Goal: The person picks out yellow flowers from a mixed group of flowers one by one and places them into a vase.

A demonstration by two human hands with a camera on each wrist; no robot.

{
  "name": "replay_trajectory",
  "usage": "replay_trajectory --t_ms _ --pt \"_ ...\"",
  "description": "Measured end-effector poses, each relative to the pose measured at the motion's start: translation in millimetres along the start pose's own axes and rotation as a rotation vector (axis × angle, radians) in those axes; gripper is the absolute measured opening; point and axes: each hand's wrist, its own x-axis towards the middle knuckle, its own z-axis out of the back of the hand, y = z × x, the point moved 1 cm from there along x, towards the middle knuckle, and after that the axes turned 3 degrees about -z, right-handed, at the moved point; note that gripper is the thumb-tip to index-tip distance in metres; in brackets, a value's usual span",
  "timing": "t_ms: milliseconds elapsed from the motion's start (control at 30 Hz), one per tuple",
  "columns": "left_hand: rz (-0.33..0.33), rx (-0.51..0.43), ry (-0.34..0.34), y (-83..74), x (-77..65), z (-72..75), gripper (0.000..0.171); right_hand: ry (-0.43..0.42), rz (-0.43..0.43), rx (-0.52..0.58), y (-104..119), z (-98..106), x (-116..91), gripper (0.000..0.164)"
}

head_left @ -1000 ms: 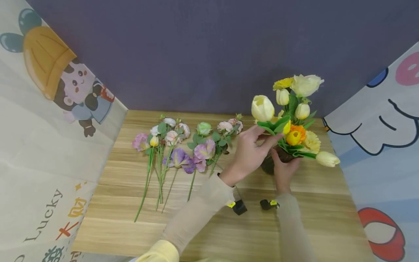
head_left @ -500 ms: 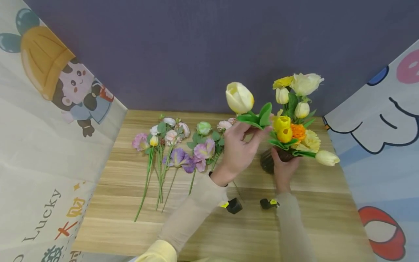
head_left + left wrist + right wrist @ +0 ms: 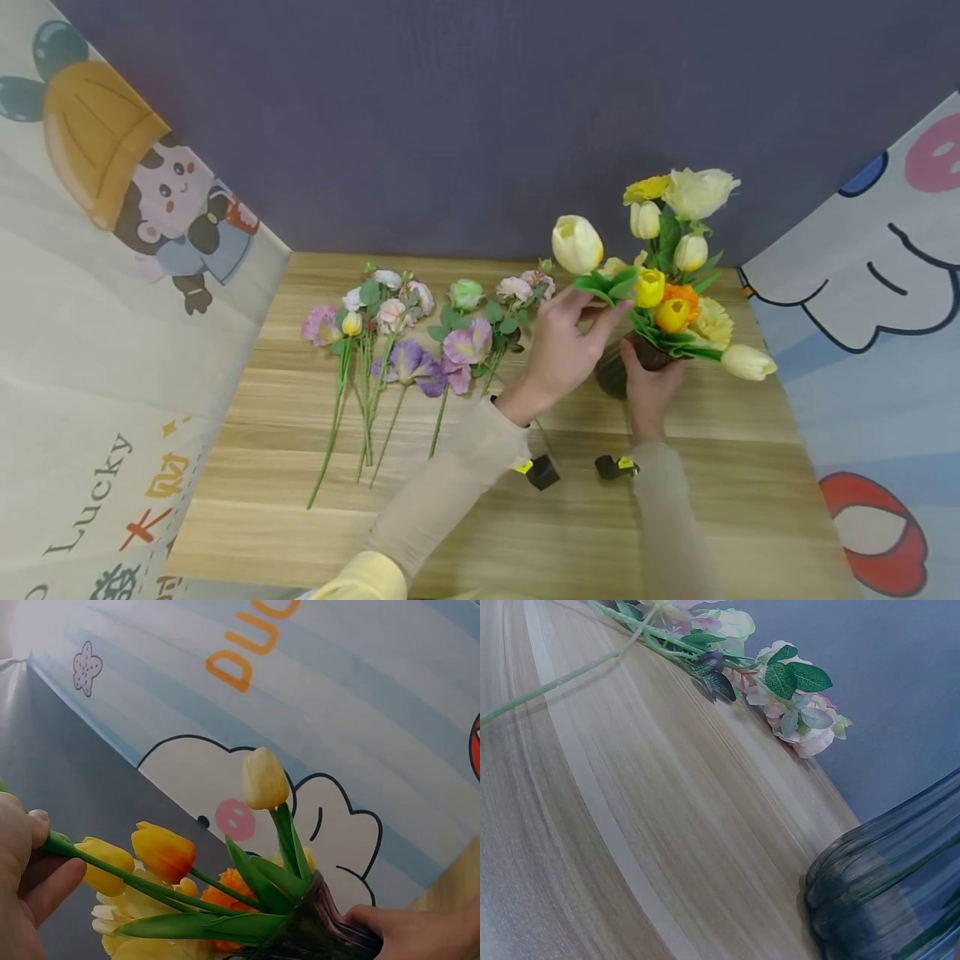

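My left hand [image 3: 561, 354] pinches a cream tulip [image 3: 577, 244] just below its bloom, among its green leaves. In the left wrist view the pinched stem [image 3: 120, 874] slants down toward the mouth of the vase. My right hand [image 3: 651, 392] grips the dark ribbed glass vase [image 3: 613, 377] near its rim. The vase tilts and holds yellow tulips [image 3: 649, 287], an orange flower [image 3: 682, 302], a large cream bloom [image 3: 701, 193] and several other flowers. Only the vase's translucent side [image 3: 885, 892] shows in the right wrist view, with stems inside.
Loose flowers lie on the wooden table [image 3: 247, 500] to the left: purple irises [image 3: 408, 362], pink roses [image 3: 392, 315], a green rose [image 3: 467, 294] and a small yellow-white tulip [image 3: 352, 323]. A dark wall [image 3: 450, 125] stands behind, with printed panels [image 3: 885, 400] at both sides.
My left hand drew the cream tulip left and up from the bouquet, then brought it partly back right and down. My right hand stays on the vase.
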Motion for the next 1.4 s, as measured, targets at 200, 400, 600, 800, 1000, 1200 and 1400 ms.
replay_trajectory --t_ms 200,400,600,800,1000,1200,1400 --pt "-0.002 0.019 -0.033 1.5 -1.2 0.5 0.018 0.005 -0.012 0.011 0.4 0.4 -0.5 0.082" --pt "0.043 -0.002 -0.055 7.6 -1.0 -0.1 0.017 -0.009 -0.031 -0.022 0.5 1.4 0.3 0.082" --pt "0.044 0.001 -0.062 11.7 -2.2 0.3 0.017 -0.021 -0.016 -0.04 0.4 1.4 2.3 0.08" --pt "0.078 -0.033 -0.096 13.1 -5.1 1.8 0.018 -0.03 -0.016 -0.077 0.3 1.4 2.4 0.079" --pt "0.054 -0.079 -0.165 11.1 -1.6 6.7 0.025 -0.033 -0.012 -0.093 -0.2 0.9 1.4 0.078" --pt "0.065 -0.105 -0.197 10.4 0.4 9.0 0.022 -0.038 -0.01 -0.056 -0.3 0.1 0.9 0.075" --pt "0.1 -0.106 -0.206 10.1 0.1 8.0 0.02 -0.037 -0.018 -0.084 -3.5 2.6 2.2 0.074"
